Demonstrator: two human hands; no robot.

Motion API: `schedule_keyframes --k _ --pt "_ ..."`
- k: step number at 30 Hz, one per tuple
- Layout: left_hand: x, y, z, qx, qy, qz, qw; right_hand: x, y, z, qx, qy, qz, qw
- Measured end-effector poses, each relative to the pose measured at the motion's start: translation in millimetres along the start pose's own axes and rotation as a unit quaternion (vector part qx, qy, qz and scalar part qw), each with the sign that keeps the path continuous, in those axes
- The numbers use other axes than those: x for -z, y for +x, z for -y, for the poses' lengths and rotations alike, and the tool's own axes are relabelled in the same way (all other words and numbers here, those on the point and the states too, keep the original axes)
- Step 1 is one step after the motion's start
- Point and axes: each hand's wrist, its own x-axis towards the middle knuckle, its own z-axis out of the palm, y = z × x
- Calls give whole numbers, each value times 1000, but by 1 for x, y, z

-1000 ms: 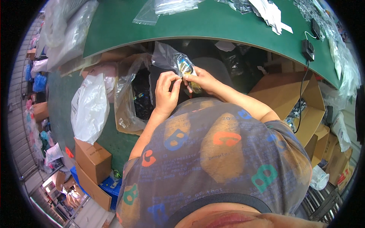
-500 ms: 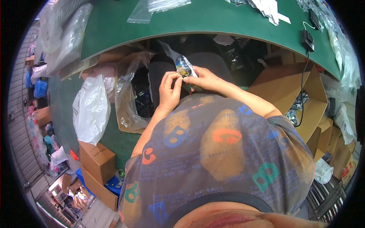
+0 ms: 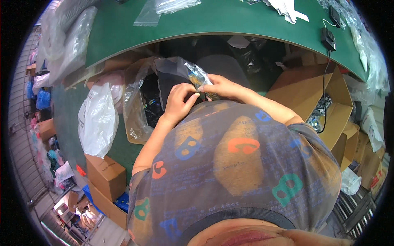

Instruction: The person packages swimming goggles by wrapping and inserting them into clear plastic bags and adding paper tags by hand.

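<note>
Over my lap, my right hand (image 3: pixel 221 87) is closed around a clear plastic bag (image 3: pixel 197 76). Small blue, yellow and dark shiny things show through the film, too blurred to name. The loose end of the bag spreads up and to the left, above my left hand. My left hand (image 3: pixel 179 99) is closed in a pinch close to the right fingertips, at the bag's lower end. What lies between its thumb and fingers is too small to make out.
A green table (image 3: pixel 230 20) curves ahead, bearing clear bags (image 3: pixel 174 5), white paper slips (image 3: pixel 285 9) and a black adapter (image 3: pixel 328 39) with a hanging cable. A bag-lined carton (image 3: pixel 137 127) stands left, beside a white sack (image 3: pixel 98 121). An open carton (image 3: pixel 299 88) stands right.
The bag's loose end has swung left and opened out wider. My left hand has dropped slightly, its wrist shifting left, and its fingers have come away from the bag's middle.
</note>
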Motion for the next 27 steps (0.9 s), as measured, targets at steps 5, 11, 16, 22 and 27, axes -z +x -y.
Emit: schedule_keyframes --k 5,11,16,22,27 --pt "-32 11 8 192 -543 -87 813 4 8 -6 -41 95 127 986" --pt "-22 29 2 255 -582 -46 771 5 3 0 -80 53 18 995" --pt "-27 21 13 293 -624 -56 722 0 -45 13 -36 10 -12 999" --pt "-27 22 21 285 -667 -1 688 1 -52 8 -65 -71 -35 995" --pt "-29 27 23 294 -681 -15 670 6 -43 6 -49 35 27 998"
